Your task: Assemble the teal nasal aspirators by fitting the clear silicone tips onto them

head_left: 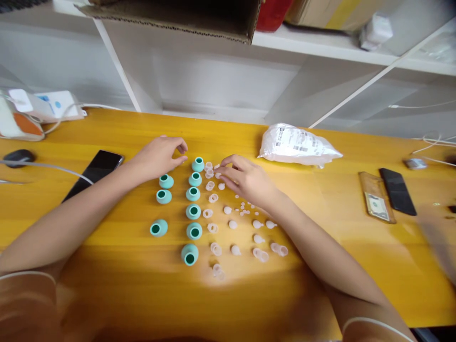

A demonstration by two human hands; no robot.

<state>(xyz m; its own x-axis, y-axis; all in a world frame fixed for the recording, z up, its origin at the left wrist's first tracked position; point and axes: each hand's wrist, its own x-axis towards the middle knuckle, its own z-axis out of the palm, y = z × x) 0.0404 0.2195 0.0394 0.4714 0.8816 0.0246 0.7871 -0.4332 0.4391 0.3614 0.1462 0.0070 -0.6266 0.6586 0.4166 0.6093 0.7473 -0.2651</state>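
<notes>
Nine teal caps sit on the table: six in one column, three more at its nine o'clock. Two dark phones lie flat. One white bag (the clear pieces blur beyond counting).

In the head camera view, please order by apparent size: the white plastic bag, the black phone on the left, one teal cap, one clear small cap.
1. White plastic bag
2. Black phone, though it looks close to the bag, so this order is unsure
3. Teal cap
4. Clear small cap
</notes>
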